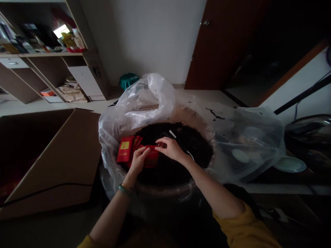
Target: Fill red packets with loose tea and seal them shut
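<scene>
Between my hands is a small red packet (151, 159), held upright over a heap of dark, loose, leaf-like material (178, 172). My left hand (139, 158) pinches its upper left side, thumb on the near face. At the upper right corner, the curled fingers and thumb of my right hand (170, 148) meet the packet's top edge. Their tips are dim, so the exact grip is hard to see. A red box with a gold label (124, 148) lies just left of my left hand, and more red packets (137, 142) lean beside it.
A clear plastic bag (111, 120) lines the wide round container (204, 120) around the heap. A dark tool with a white end (172, 134) lies on the heap. Left stands an open cardboard box (59, 165); right are plastic sheeting (248, 137) and a pale dish (290, 164).
</scene>
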### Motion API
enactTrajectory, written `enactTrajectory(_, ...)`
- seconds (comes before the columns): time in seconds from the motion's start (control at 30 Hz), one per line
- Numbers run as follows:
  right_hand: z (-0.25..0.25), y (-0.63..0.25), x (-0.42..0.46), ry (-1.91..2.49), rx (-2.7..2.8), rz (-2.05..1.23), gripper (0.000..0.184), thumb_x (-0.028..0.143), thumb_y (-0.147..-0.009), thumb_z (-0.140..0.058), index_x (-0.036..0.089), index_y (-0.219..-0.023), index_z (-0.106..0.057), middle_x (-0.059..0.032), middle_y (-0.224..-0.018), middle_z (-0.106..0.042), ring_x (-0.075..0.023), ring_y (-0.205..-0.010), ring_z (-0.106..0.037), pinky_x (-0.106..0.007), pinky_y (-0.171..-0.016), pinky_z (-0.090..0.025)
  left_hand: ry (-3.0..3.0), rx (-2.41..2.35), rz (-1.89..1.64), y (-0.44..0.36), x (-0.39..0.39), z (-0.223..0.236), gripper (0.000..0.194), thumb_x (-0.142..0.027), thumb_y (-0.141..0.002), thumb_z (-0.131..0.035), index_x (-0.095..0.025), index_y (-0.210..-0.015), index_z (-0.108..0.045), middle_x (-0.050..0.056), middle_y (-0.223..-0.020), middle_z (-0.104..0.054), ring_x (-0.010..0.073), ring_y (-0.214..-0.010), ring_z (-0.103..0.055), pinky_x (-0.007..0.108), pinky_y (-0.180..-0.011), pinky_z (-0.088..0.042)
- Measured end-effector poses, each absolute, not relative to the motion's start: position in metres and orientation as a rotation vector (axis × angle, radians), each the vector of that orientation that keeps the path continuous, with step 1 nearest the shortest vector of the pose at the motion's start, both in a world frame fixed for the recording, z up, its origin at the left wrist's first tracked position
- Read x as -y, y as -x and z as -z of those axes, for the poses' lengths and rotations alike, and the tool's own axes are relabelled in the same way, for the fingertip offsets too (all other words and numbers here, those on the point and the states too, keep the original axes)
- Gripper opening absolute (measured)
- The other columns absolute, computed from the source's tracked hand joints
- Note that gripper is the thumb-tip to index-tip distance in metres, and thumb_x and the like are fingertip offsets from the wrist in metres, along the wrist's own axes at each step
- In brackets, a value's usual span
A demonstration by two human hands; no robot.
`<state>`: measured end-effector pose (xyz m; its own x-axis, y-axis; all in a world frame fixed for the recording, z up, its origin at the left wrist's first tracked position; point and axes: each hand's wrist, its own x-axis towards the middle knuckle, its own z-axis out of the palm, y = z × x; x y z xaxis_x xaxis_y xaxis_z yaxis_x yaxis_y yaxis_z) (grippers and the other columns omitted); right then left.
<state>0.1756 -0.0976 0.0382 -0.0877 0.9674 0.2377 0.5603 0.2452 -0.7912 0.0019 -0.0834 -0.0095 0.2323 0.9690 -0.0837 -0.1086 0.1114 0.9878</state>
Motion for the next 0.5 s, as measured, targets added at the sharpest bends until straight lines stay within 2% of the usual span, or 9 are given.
enactTrajectory(0.07, -0.0374, -0.1769, 0.0968, 1.413, 1.730, -0.694, 0.008, 0.021, -0.075, -0.069, 0.018, -0.083, -0.068, -0.0012, -0.080, -0.068, -0.0143, -0.071, -0.063, -0.029, -0.072, -0.050, -1.189, -1.003, -1.023, -0.0025, 0.0827, 0.0091, 0.043, -0.055, -0.068, -0.068, -0.015, -0.082, -0.068, 0.004, -0.074, -0.071, 0.0170, -0.065, -0.065, 0.028, -0.060, -0.053)
enactTrajectory(0.13, -0.0387, -0.1773, 0.0971, 1.407, 1.695, -0.690, 0.001, 0.020, -0.077, -0.066, 0.019, -0.077, -0.066, 0.0000, -0.076, -0.069, -0.0142, -0.071, -0.063, -0.029, -0.072, -0.049, -1.266, -0.987, -1.020, -0.0039, 0.0816, 0.0090, 0.045, -0.052, -0.067, -0.070, -0.015, -0.093, -0.067, 0.005, -0.084, -0.072, 0.0190, -0.073, -0.067, 0.030, -0.068, -0.054)
enactTrajectory(0.23, -0.0418, -0.1765, 0.0986, 1.379, 1.702, -0.702, 0.004, 0.017, -0.078, -0.063, 0.018, -0.075, -0.065, 0.0008, -0.074, -0.068, -0.0129, -0.068, -0.060, -0.027, -0.069, -0.048, -1.478, -1.001, -0.993, -0.0067, 0.0799, 0.0110, 0.051, -0.041, -0.061, -0.077, -0.016, -0.104, -0.064, 0.005, -0.091, -0.072, 0.0204, -0.081, -0.067, 0.033, -0.077, -0.054)
enactTrajectory(0.37, -0.0432, -0.1753, 0.1002, 1.337, 1.760, -0.730, 0.009, 0.020, -0.076, -0.067, 0.018, -0.084, -0.066, 0.0014, -0.074, -0.063, -0.0107, -0.063, -0.055, -0.025, -0.062, -0.045, -1.692, -1.129, -1.032, -0.0091, 0.0806, 0.0168, 0.049, -0.034, -0.057, -0.080, -0.015, -0.100, -0.065, 0.004, -0.088, -0.072, 0.0206, -0.080, -0.066, 0.034, -0.078, -0.053)
enactTrajectory(0.5, -0.0419, -0.1758, 0.0993, 1.324, 1.782, -0.713, 0.003, 0.020, -0.077, -0.066, 0.019, -0.077, -0.068, 0.0009, -0.074, -0.060, -0.0099, -0.063, -0.054, -0.024, -0.063, -0.044, -1.785, -1.124, -0.993, -0.0084, 0.0837, 0.0186, 0.052, -0.033, -0.057, -0.081, -0.016, -0.103, -0.063, 0.003, -0.090, -0.072, 0.0200, -0.080, -0.066, 0.034, -0.078, -0.053)
